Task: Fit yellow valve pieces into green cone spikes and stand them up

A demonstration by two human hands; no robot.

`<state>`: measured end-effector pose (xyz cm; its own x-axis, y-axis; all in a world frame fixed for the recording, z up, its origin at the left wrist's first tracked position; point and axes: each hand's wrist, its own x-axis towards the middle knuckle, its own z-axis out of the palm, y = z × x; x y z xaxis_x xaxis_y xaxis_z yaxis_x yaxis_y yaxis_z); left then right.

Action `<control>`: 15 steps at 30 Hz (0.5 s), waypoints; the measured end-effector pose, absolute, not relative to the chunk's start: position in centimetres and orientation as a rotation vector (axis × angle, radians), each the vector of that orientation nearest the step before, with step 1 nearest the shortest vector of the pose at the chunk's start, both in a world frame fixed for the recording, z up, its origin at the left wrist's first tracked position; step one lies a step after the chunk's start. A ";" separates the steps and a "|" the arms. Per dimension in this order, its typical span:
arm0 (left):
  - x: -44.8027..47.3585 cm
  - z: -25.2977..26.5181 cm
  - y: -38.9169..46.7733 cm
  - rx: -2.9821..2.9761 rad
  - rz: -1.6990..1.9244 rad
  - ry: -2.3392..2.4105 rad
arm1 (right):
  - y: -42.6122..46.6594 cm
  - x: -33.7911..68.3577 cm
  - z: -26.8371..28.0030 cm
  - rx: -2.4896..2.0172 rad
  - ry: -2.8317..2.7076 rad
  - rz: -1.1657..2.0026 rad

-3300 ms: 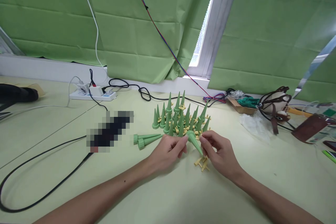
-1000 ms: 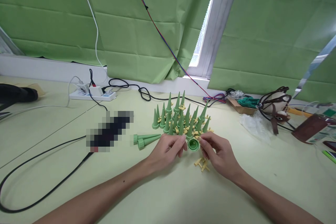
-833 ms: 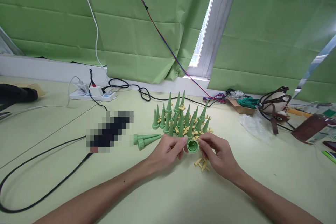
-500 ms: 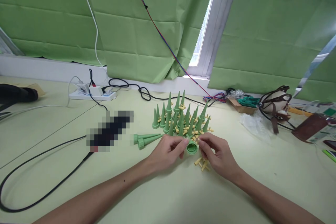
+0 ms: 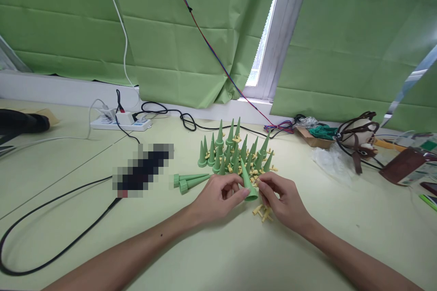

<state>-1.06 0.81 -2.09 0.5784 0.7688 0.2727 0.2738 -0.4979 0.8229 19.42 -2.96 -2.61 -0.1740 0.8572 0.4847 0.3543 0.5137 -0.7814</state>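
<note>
My left hand (image 5: 220, 198) is closed on a green plastic spike (image 5: 248, 186), a hollow cone with a wide collar. It stands nearly upright, point up and collar down. Just to its right, my right hand (image 5: 285, 198) pinches a small yellow plastic piece (image 5: 258, 181), mostly covered by the fingertips. Several loose yellow T-shaped pieces (image 5: 262, 213) lie on the table below the hands. Behind them stands a cluster of green spikes (image 5: 235, 150), points up, many with yellow pieces at their bases. Two bare green spikes (image 5: 193, 183) lie on their sides left of my left hand.
At the left, a dark pixelated object (image 5: 145, 168) trails a black cable (image 5: 51, 198) over the table. A white power strip (image 5: 121, 122) sits near the wall. Toward the right are a clear plastic bag (image 5: 331, 161), a cardboard box (image 5: 312, 138) and a brown case (image 5: 399, 166).
The spike in my left hand has turned: its open collar faced me before, and now its point is up. My left fingers have shifted along it, while my right hand stays nearly still.
</note>
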 end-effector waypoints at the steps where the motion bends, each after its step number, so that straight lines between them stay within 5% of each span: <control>1: -1.0 -2.1 0.8 2.054 0.830 0.831 | -3.0 19.4 -2.6 -1.026 -1.754 0.633; 15: -1.1 -2.3 0.7 2.142 0.863 0.807 | -2.8 19.3 -2.4 -1.084 -1.766 0.622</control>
